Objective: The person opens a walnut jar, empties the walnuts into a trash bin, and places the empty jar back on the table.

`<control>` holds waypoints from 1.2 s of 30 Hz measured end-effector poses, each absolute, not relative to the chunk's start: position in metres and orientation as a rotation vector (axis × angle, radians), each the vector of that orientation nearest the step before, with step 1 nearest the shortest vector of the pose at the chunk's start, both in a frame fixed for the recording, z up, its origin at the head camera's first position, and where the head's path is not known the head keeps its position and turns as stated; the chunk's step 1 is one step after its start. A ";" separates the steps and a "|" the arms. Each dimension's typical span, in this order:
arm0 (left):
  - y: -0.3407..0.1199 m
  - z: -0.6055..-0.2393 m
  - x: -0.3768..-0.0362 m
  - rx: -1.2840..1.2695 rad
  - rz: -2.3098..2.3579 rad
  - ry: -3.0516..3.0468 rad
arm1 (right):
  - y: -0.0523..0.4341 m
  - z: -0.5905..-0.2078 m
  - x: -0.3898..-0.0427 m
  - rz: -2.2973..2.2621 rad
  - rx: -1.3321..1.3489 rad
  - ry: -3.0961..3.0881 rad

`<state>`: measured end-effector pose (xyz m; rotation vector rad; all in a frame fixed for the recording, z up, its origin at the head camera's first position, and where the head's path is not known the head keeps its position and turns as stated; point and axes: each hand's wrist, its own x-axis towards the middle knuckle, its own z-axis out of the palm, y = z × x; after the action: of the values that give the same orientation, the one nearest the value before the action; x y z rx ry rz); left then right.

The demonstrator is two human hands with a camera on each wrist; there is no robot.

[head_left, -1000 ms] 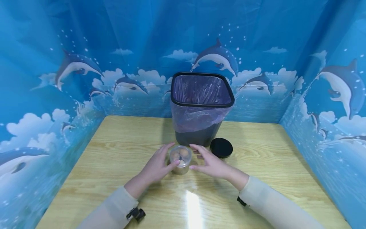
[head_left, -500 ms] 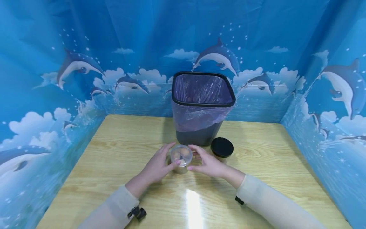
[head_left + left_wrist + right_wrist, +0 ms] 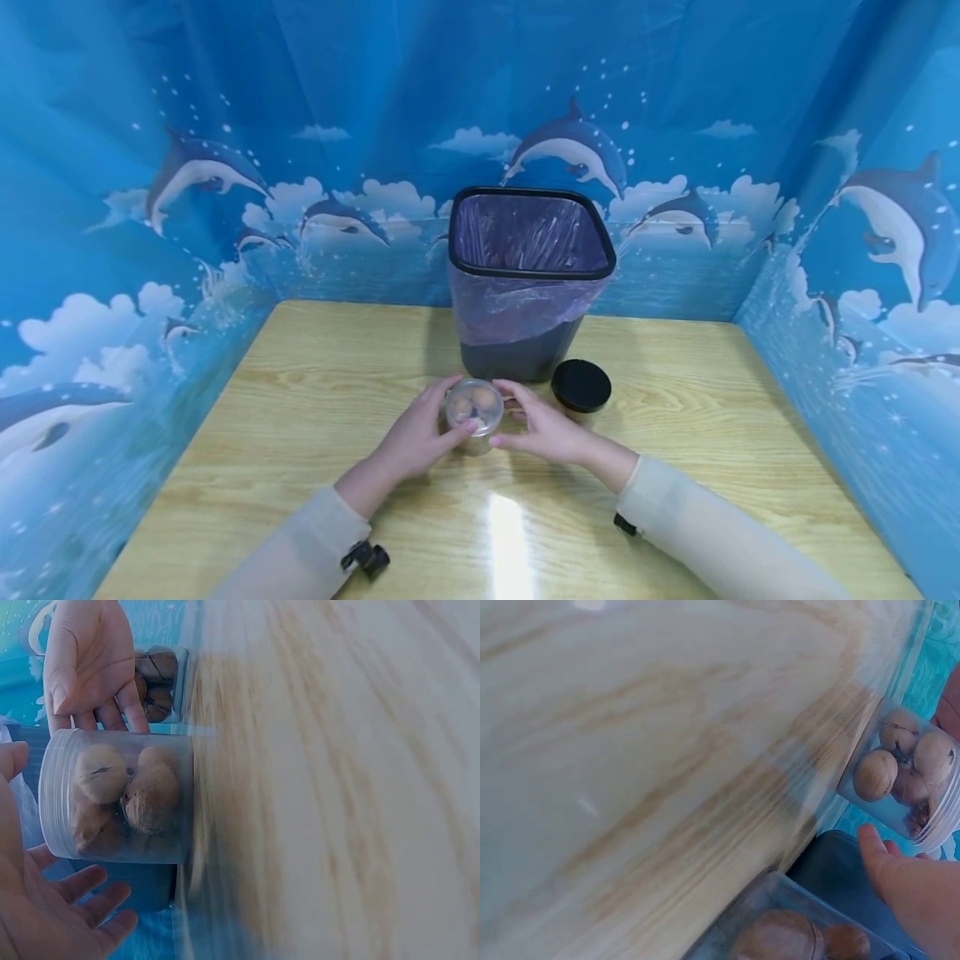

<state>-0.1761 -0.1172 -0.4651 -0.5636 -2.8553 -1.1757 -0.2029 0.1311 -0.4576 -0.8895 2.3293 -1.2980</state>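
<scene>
A clear, lidless jar (image 3: 473, 414) of walnuts stands on the wooden table (image 3: 300, 433), just in front of the bin. My left hand (image 3: 416, 433) curls round its left side, thumb at the front and fingers behind. In the left wrist view the jar (image 3: 120, 796) lies between my left hand (image 3: 45, 922) and my right hand (image 3: 86, 664). My right hand (image 3: 543, 425) rests its fingertips (image 3: 112, 720) against the jar's right side, with the thumb held off it. The right wrist view shows the jar (image 3: 907, 776) and my right hand (image 3: 915, 892).
A black bin (image 3: 525, 283) with a purple liner stands right behind the jar. A second jar with a black lid (image 3: 581, 386) sits to the right of it, also holding walnuts (image 3: 157, 682). Blue dolphin-print walls close in the table on three sides.
My right hand has moved left until its fingertips touch the jar. The left hand and the jar have stayed where they were.
</scene>
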 end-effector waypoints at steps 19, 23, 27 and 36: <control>-0.113 -0.471 -0.181 -0.508 -1.264 -2.850 | 0.129 -0.467 -0.210 -1.285 -0.865 2.304; -0.112 -0.471 -0.181 -0.514 -1.284 -2.850 | 0.127 -0.468 -0.211 -1.288 -0.858 2.294; -0.112 -0.471 -0.181 -0.516 -1.300 -2.854 | 0.124 -0.469 -0.212 -1.308 -0.855 2.256; -0.112 -0.475 -0.182 -0.490 -1.330 -2.862 | 0.121 -0.473 -0.214 -1.330 -0.853 2.231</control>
<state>-0.1817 -0.1117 -0.4746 -0.4898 -2.8621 -1.3302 -0.2144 0.1207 -0.4726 -0.8531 2.2311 -1.3298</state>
